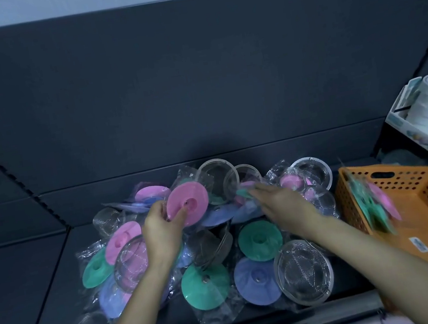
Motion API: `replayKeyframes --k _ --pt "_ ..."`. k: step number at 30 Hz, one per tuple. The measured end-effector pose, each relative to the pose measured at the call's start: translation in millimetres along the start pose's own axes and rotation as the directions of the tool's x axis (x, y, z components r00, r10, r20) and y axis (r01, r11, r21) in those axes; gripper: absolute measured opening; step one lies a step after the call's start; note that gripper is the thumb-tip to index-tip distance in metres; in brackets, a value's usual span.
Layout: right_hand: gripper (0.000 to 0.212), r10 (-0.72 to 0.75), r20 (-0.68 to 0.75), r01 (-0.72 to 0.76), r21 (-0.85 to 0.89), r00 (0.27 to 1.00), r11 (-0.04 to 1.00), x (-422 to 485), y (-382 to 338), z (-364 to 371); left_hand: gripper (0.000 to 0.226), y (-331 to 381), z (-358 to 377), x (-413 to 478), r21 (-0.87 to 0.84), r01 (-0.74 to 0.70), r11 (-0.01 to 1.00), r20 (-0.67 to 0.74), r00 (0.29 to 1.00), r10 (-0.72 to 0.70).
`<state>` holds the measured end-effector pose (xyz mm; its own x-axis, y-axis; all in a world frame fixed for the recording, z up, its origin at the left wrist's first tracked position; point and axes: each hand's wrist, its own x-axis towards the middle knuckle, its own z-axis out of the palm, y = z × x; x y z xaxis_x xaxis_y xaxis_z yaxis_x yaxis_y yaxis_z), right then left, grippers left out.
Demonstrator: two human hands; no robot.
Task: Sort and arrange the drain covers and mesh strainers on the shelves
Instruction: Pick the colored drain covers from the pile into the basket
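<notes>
A heap of bagged drain covers in pink, green and purple, mixed with round mesh strainers, lies on the dark shelf (45, 284). My left hand (162, 229) grips a pink drain cover (188, 203) by its edge, tilted up above the heap. My right hand (280, 204) reaches flat over the back of the pile, fingers straight, tips touching a green and a pink cover (243, 189). A green cover (205, 285), a purple cover (255, 280) and a mesh strainer (304, 270) lie at the front.
An orange perforated basket (420, 214) stands at the right with green and pink covers leaning inside it. Behind it a white box with stacked white items (427, 107) sits on the neighbouring shelf. The dark back panel (195, 81) rises behind the heap.
</notes>
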<state>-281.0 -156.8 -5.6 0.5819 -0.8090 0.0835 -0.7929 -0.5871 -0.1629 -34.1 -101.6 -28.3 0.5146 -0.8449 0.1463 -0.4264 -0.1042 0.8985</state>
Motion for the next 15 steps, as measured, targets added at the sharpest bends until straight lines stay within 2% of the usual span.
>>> replayKeyframes --k 3,4,6,9,13,15 --pt "0.016 0.182 -0.186 -0.118 0.31 0.965 0.943 -3.3 6.3 -17.7 0.024 2.9 1.4 0.5 -0.014 0.001 1.0 -0.014 1.0 -0.001" --pt "0.019 0.265 -0.249 -0.153 0.395 0.932 0.906 -4.4 8.0 -22.1 0.023 4.1 2.5 0.5 -0.017 -0.003 1.0 -0.025 1.0 0.002" --pt "0.038 0.429 -0.315 -0.211 0.541 0.847 0.814 -6.7 8.5 -29.8 0.021 8.0 4.9 -0.5 -0.018 -0.018 1.0 -0.046 0.999 0.017" --pt "0.045 0.588 -0.319 -0.235 0.699 0.743 0.676 -9.3 6.7 -38.1 0.023 17.1 10.6 -2.0 -0.046 -0.044 0.998 -0.074 0.996 0.041" --pt "0.028 0.739 -0.253 -0.19 0.868 0.624 0.458 -14.1 3.4 -42.6 0.023 44.0 20.6 -5.1 -0.059 -0.1 0.993 -0.103 0.99 0.094" --pt "0.024 0.771 -0.215 -0.133 0.923 0.599 0.361 -17.4 -0.9 -43.3 0.024 61.3 28.2 -9.6 -0.062 -0.138 0.988 -0.07 0.989 0.134"
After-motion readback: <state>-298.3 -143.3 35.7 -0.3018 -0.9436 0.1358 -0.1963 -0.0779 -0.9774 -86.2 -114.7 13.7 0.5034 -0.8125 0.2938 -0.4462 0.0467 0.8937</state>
